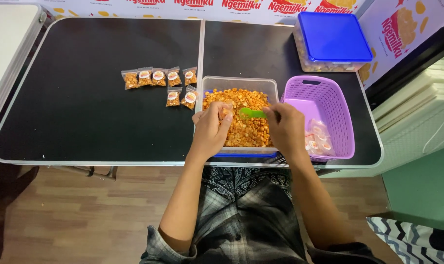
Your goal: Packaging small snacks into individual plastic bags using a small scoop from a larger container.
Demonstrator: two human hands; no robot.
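So you're mid-fill right now: your right hand (pixel 286 128) has its grip closed around the handle of a small green scoop (pixel 249 113), and the scoop's bowl points toward 9 o'clock, right at the little clear pouch (pixel 226 111) your left hand (pixel 210 131) is pinching shut-fingered at its mouth. Both hands hover over the clear tub of orange snack pieces (pixel 241 117), which sits at the near edge of the black table (pixel 85 122), dead centre in front of you. Looks to me like the scoop is tipping its load into the pouch, though the pouch is mostly hidden by your fingers, so I can't tell how full it is. At 3 o'clock, touching the tub, is the purple basket (pixel 324 100) with a few empty pouches (pixel 319 139) in its near corner. At 10 o'clock from the tub lie seven filled, labelled packets (pixel 159 83) in two rows. Farther back at 1 o'clock sits a blue-lidded container (pixel 332 41). My guess for the next move: keep the pouch mouth held wide and upright under the scoop lip, so pieces don't spill back into the tub.
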